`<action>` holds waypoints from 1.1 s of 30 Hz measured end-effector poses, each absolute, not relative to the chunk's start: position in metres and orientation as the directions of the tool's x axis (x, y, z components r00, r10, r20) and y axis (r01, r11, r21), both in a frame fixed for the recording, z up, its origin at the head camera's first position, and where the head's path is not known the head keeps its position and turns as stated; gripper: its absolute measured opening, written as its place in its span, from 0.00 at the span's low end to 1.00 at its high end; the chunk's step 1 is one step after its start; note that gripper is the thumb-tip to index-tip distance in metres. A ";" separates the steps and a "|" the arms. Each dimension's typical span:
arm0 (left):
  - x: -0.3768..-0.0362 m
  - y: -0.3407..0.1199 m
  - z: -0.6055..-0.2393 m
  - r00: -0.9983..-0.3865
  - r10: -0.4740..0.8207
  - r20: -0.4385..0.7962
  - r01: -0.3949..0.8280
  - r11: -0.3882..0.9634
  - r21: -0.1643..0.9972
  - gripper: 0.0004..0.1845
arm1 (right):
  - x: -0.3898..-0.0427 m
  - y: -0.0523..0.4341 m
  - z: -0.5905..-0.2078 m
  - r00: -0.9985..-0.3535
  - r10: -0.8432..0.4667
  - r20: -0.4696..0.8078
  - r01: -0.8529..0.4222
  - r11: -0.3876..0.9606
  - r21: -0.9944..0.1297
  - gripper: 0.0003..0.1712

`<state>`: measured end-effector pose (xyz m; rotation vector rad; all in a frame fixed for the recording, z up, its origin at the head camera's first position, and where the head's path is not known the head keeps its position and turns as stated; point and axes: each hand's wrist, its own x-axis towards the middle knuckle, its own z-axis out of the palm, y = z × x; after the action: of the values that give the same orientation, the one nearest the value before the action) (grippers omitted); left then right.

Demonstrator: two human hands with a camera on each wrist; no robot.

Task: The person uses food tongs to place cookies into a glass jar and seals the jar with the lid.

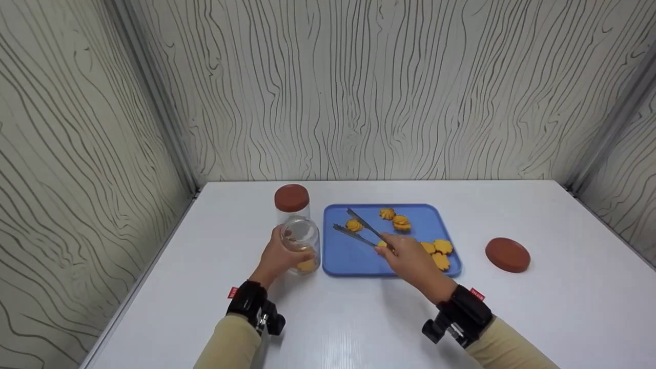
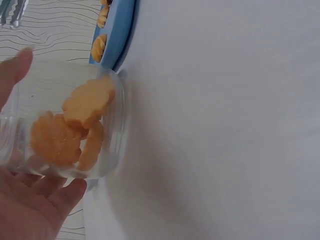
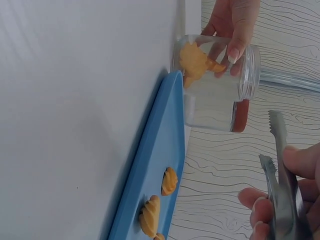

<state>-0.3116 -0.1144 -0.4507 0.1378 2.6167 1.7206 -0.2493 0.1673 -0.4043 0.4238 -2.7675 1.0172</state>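
My left hand (image 1: pixel 279 257) grips an open clear jar (image 1: pixel 301 236) standing at the tray's left edge, thumb on one side and fingers round the other. Several flower-shaped cookies (image 2: pixel 55 140) lie at the bottom of that jar. My right hand (image 1: pixel 412 259) holds metal tongs (image 1: pixel 365 230) over the blue tray (image 1: pixel 341 261), their tips spread apart with nothing between them. Below the tips sits a swirled cookie (image 1: pixel 353 225). Two more swirled cookies (image 1: pixel 402 223) are at the tray's back, and flat flower-shaped cookies (image 1: pixel 441 261) lie at its front right, partly hidden by my right hand.
Behind the held jar stands a second clear jar with a red-brown lid (image 1: pixel 291 198). A loose red-brown lid (image 1: pixel 507 254) lies on the white table (image 1: pixel 558 307) right of the tray. A patterned wall (image 1: pixel 379 102) rises behind the table.
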 end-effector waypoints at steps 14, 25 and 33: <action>-0.311 -0.113 -0.451 -0.996 0.082 0.043 0.074 0.424 0.903 0.54 | -0.247 0.184 -0.409 -0.940 -0.189 0.285 -0.326 0.751 -0.575 0.24; -0.314 -0.114 -0.451 -0.995 0.081 0.052 0.081 0.419 0.904 0.54 | -0.246 0.195 -0.416 -0.939 -0.184 0.289 -0.319 0.780 -0.539 0.25; -0.311 -0.114 -0.451 -0.994 0.086 0.065 0.095 0.410 0.907 0.53 | -0.245 0.202 -0.419 -0.939 -0.180 0.293 -0.317 0.786 -0.531 0.25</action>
<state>-0.3114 -0.1144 -0.4511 0.1691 2.6452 1.7023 -0.2445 0.2016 -0.4192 0.3881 -2.7504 0.8771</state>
